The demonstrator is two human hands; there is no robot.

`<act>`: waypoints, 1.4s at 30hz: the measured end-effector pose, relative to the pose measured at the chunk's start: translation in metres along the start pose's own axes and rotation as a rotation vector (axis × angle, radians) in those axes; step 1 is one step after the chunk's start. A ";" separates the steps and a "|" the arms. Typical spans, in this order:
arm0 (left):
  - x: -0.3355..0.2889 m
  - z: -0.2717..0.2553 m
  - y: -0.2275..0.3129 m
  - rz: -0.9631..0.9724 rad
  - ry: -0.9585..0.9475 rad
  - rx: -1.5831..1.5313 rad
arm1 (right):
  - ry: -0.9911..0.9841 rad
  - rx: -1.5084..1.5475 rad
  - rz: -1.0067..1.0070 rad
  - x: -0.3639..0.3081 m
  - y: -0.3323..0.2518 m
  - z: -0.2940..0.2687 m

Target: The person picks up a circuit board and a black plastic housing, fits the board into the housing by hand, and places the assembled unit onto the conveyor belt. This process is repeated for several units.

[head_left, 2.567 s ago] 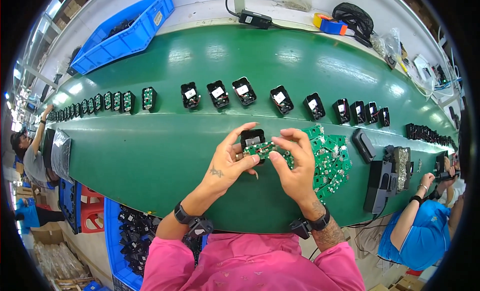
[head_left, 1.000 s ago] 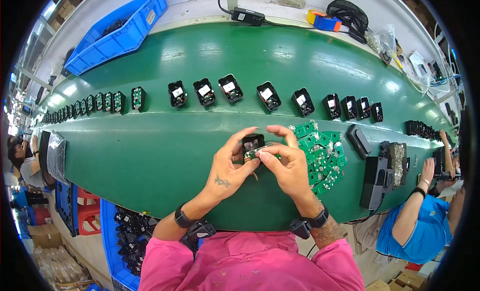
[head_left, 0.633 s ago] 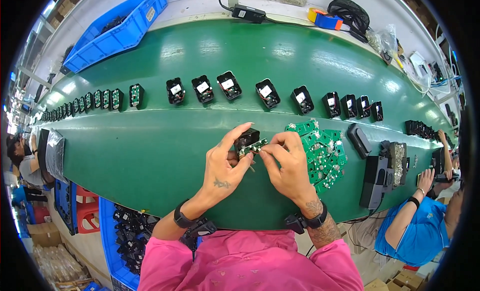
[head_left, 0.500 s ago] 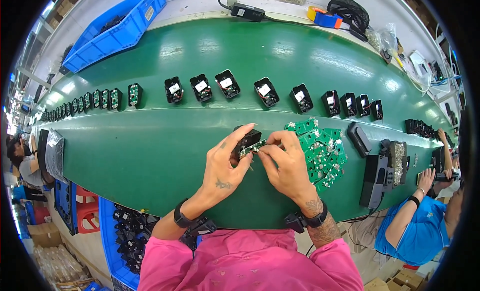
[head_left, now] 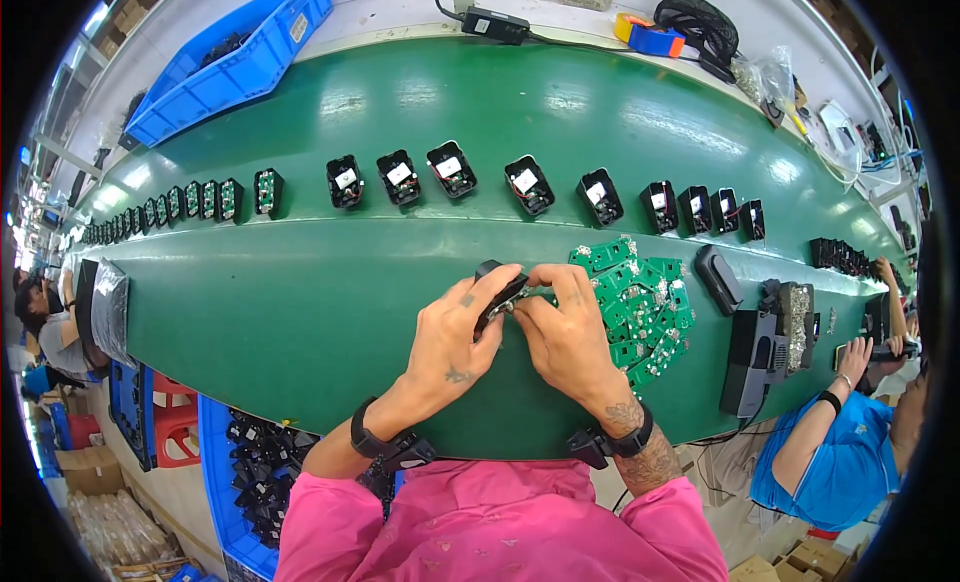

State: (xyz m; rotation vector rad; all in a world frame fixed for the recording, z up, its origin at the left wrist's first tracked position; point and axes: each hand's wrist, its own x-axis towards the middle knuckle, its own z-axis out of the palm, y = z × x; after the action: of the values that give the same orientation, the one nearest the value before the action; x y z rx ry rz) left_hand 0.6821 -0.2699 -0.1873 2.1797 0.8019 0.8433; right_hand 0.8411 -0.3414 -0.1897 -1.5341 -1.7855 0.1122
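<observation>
My left hand (head_left: 452,337) is wrapped round a small black plastic housing (head_left: 497,285), which is tipped on its side above the green bench. At the housing's mouth sits a small circuit board (head_left: 512,303), mostly hidden by fingers. The fingertips of my right hand (head_left: 572,340) pinch the board's edge against the housing. Just right of that hand lies a heap of green circuit boards (head_left: 645,307). Beyond both hands, open black housings (head_left: 529,185) with white labels and thin wires stand in a row.
Housings with green boards showing (head_left: 268,192) continue the row leftward. A black device (head_left: 718,279) and a grey-black device (head_left: 750,357) stand right of the boards. A blue crate (head_left: 230,67) sits far left; a blue bin (head_left: 225,482) of black parts is below. A co-worker's arm (head_left: 815,422) reaches in at right.
The housing has turned in my left hand, so its black side shows more and the board less. My right fingers stay at its edge. Several housings in the row have shifted slightly left.
</observation>
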 end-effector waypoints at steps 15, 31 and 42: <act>0.006 -0.012 0.005 -0.360 -0.050 -0.809 | 0.045 0.602 0.570 -0.001 0.006 0.004; 0.007 0.000 -0.006 -0.076 -0.172 -0.764 | 0.017 0.676 0.577 -0.018 0.047 -0.002; 0.006 0.030 0.008 0.018 0.023 -0.405 | -0.081 0.346 0.377 -0.023 0.030 -0.026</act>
State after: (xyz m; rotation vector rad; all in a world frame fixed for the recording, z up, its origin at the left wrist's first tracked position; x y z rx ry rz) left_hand 0.7100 -0.2808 -0.1964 1.8245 0.5642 0.9498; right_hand 0.8800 -0.3638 -0.1980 -1.6038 -1.4233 0.6414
